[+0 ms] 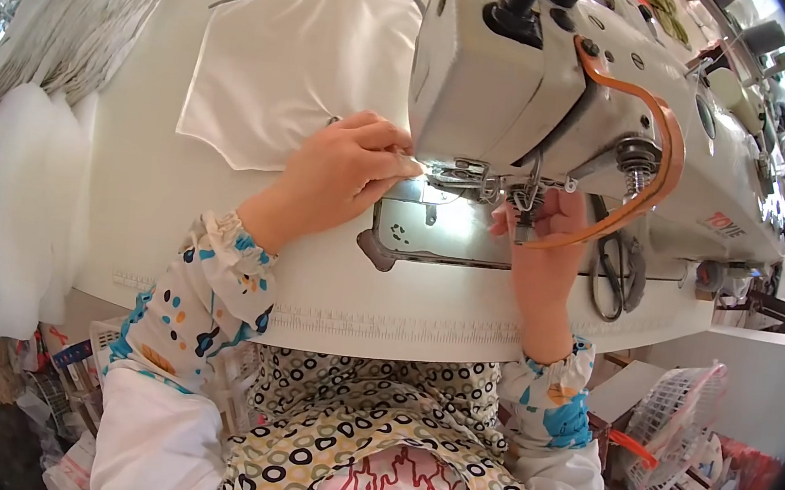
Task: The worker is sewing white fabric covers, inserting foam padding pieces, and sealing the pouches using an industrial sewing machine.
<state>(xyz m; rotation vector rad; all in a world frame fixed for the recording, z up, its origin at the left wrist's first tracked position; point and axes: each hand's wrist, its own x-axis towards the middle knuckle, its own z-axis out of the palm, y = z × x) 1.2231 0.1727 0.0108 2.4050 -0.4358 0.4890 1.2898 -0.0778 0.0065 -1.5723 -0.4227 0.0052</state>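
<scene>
A grey-white sewing machine (473, 108) stands over the table at centre right, its lamp lighting the needle area. My left hand (349, 161) reaches to the left side of that area, thumb and fingertips pinched together. Whatever lies between them is too small to make out. Beside this hand, on its far side, a white cloth panel (287, 66) with a dark far edge lies flat. My right hand (555, 240) is under the machine head, right of the needle area. Thread-guide parts and an orange curved strap (664, 151) partly cover its fingers. The metal bed plate (453, 233) lies between my hands.
Black-handled scissors (616, 277) lie on the table right of my right hand. A printed ruler strip (383, 324) runs along the near table edge. Stacked pale cloth pieces (88, 12) and white padding (20, 209) hang at the left. A pinkish fan (679, 427) stands lower right.
</scene>
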